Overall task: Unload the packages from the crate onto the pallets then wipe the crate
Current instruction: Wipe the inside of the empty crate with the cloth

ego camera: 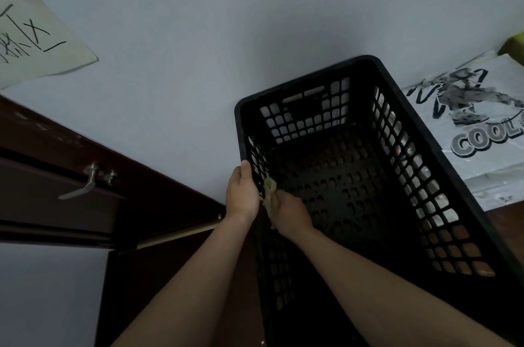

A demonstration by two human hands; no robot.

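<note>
Black crate [416,134] holds a cloth [269,188], right grip [289,213] clutching it; left grip [242,193] clasps rim.

Pale grey wall [198,20], dark brown door [42,190] with metal lever handle [82,186]

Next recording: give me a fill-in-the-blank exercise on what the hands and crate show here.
The left hand grips the black crate by its ____.
The right hand holds a ____ against the crate's inner wall.
The white package right of the crate reads ____.
Missing: rim; cloth; COOL.
</note>
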